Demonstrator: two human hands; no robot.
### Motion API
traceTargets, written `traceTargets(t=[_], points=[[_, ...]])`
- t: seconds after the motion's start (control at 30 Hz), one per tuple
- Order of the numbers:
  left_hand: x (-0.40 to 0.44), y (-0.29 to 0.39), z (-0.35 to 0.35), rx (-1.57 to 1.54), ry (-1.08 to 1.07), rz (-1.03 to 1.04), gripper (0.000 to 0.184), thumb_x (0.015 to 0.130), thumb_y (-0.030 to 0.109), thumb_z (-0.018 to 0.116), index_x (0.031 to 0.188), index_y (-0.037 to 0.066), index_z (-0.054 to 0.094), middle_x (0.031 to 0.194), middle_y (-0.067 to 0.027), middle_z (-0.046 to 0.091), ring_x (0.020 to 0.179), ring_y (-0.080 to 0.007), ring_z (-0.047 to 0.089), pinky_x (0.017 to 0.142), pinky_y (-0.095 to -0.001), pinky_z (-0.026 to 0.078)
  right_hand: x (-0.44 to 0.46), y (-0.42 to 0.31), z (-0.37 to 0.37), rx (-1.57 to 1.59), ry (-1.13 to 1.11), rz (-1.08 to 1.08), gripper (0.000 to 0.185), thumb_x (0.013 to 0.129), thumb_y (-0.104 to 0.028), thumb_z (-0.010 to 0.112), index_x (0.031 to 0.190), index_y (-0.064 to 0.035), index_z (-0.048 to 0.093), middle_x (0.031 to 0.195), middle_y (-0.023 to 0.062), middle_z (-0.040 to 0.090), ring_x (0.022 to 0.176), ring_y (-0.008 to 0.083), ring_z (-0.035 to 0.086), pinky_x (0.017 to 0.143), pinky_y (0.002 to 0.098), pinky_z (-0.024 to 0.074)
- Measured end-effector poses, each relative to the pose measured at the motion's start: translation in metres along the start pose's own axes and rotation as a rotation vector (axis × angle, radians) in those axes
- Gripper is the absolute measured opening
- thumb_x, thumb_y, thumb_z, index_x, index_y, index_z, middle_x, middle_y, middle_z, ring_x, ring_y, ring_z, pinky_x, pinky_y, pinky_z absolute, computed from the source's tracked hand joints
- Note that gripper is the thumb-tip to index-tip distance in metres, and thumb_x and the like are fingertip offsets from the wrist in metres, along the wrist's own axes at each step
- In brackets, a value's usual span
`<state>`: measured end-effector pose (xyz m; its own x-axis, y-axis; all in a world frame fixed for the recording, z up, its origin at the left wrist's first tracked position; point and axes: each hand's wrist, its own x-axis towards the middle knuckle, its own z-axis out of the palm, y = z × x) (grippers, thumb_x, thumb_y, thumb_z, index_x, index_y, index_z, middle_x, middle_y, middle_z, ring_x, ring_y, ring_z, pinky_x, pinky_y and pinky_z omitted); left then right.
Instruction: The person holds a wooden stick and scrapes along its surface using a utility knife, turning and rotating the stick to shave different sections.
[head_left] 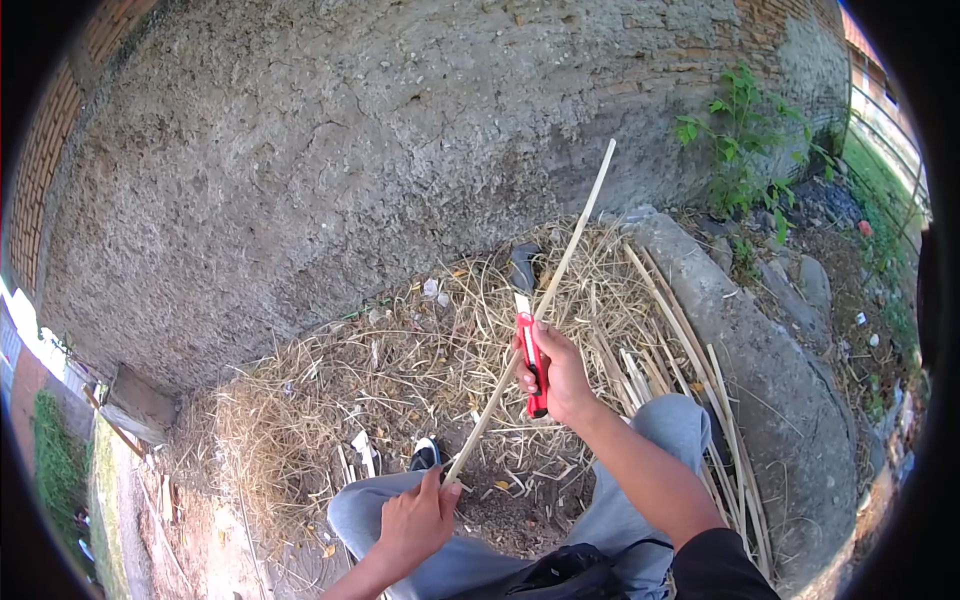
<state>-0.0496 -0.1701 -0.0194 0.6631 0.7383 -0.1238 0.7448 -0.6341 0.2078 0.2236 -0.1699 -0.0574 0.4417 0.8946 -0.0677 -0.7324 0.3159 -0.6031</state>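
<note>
A long pale strip (pixel 571 250), like split bamboo, runs diagonally from the person's left knee up toward the wall. My left hand (pixel 418 518) grips its lower end just above the knee. Farther up, my right hand (pixel 553 368) holds a red box cutter (pixel 533 366), its blade extended and pointing up toward the wall. The strip passes beside the cutter at the right hand's fingers. Whether the blade touches the strip cannot be made out. Pale shavings (pixel 390 375) cover the ground under both hands.
A rough plastered wall (pixel 370 150) rises ahead. More long strips (pixel 725 420) lie on the right by a curved concrete edge (pixel 760 370). A dark object (pixel 523 268) rests at the wall's foot. Green plants (pixel 742 135) grow at the upper right.
</note>
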Motion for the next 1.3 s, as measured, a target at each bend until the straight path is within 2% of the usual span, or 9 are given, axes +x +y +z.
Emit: traceTargets(t=[0.27, 0.33, 0.43, 0.6, 0.77, 0.87, 1.03, 1.17, 1.3], points=[[0.102, 0.007, 0.002, -0.435, 0.067, 0.290, 0.035, 0.096, 0.027, 0.059, 0.114, -0.002, 0.060, 0.080, -0.0185, 0.070, 0.061, -0.0309, 0.069, 0.057, -0.0425, 0.054, 0.011, 0.014, -0.008, -0.052, -0.067, -0.033, 0.029, 0.103, -0.032, 0.047, 0.100, -0.0038, 0.053, 0.082, 0.0060, 0.057, 0.048, 0.0109, 0.046, 0.042, 0.0250, 0.0360], [0.120, 0.007, 0.006, -0.948, -0.311, 0.184, 0.029, 0.099, 0.022, 0.056, 0.110, -0.003, 0.064, 0.083, -0.0144, 0.071, 0.061, -0.0204, 0.069, 0.057, -0.0331, 0.056, 0.015, 0.014, -0.010, -0.070, -0.085, -0.037, 0.029, 0.103, -0.032, 0.047, 0.100, -0.0036, 0.053, 0.082, 0.0060, 0.057, 0.048, 0.0108, 0.046, 0.042, 0.0249, 0.0359], [0.125, 0.009, 0.005, -1.132, -0.424, -0.051, 0.027, 0.101, 0.018, 0.052, 0.107, -0.005, 0.065, 0.083, -0.0108, 0.071, 0.064, -0.0135, 0.068, 0.060, -0.0249, 0.057, 0.018, 0.013, -0.010, -0.092, -0.049, -0.011, 0.029, 0.103, -0.031, 0.046, 0.100, -0.0032, 0.053, 0.082, 0.0061, 0.057, 0.048, 0.0108, 0.046, 0.042, 0.0249, 0.0356], [0.125, 0.004, 0.003, -1.274, -0.541, -0.041, 0.041, 0.101, 0.024, 0.052, 0.129, -0.007, 0.052, 0.098, -0.0145, 0.070, 0.069, -0.0158, 0.069, 0.064, -0.0270, 0.057, 0.021, 0.008, -0.003, -0.078, 0.089, 0.023, 0.030, 0.103, -0.031, 0.048, 0.091, -0.0037, 0.053, 0.063, 0.0029, 0.050, 0.045, 0.0092, 0.043, 0.041, 0.0234, 0.0328], [0.114, -0.016, 0.006, -1.293, -0.605, 0.045, 0.062, 0.101, 0.031, 0.053, 0.146, -0.004, 0.028, 0.120, -0.0175, 0.062, 0.087, -0.0199, 0.068, 0.080, -0.0339, 0.058, 0.032, 0.004, -0.017, -0.060, 0.063, -0.034, 0.027, 0.103, -0.031, 0.048, 0.099, -0.0054, 0.053, 0.087, 0.0058, 0.059, 0.049, 0.0101, 0.046, 0.043, 0.0243, 0.0374], [0.102, -0.033, 0.015, -1.185, -0.784, 0.133, 0.058, 0.102, 0.031, 0.052, 0.145, -0.003, 0.032, 0.124, -0.0177, 0.060, 0.090, -0.0198, 0.068, 0.082, -0.0330, 0.058, 0.034, -0.006, -0.017, -0.084, 0.109, -0.064, 0.028, 0.102, -0.034, 0.047, 0.100, -0.0071, 0.054, 0.083, 0.0041, 0.058, 0.050, 0.0104, 0.046, 0.044, 0.0239, 0.0364], [0.074, -0.019, 0.025, -1.106, -0.433, -0.067, 0.029, 0.102, 0.024, 0.052, 0.102, -0.002, 0.064, 0.069, 0.0014, 0.057, 0.057, -0.0058, 0.046, 0.053, -0.0245, 0.039, 0.035, -0.011, -0.024, -0.347, 0.223, -0.161, 0.025, 0.101, -0.030, 0.054, 0.104, -0.0049, 0.056, 0.079, 0.0023, 0.059, 0.049, 0.0077, 0.045, 0.044, 0.0238, 0.0356], [0.077, -0.027, 0.044, -1.014, -0.249, 0.015, 0.028, 0.102, 0.021, 0.050, 0.095, -0.001, 0.065, 0.066, 0.0019, 0.056, 0.058, -0.0045, 0.047, 0.054, -0.0236, 0.039, 0.009, 0.001, -0.013, -1.127, 0.219, -0.546, 0.022, 0.097, -0.021, 0.061, 0.091, 0.0002, 0.061, 0.065, 0.0035, 0.058, 0.048, 0.0074, 0.045, 0.044, 0.0270, 0.0339], [0.093, -0.028, 0.040, -1.059, -0.202, 0.013, 0.024, 0.097, 0.020, 0.057, 0.086, 0.000, 0.065, 0.063, 0.0019, 0.055, 0.056, -0.0043, 0.047, 0.051, -0.0244, 0.037, -0.023, 0.033, -0.010, -1.344, -0.068, -0.465, 0.020, 0.095, -0.021, 0.064, 0.091, -0.0007, 0.061, 0.066, 0.0077, 0.062, 0.049, 0.0120, 0.054, 0.045, 0.0288, 0.0392]])
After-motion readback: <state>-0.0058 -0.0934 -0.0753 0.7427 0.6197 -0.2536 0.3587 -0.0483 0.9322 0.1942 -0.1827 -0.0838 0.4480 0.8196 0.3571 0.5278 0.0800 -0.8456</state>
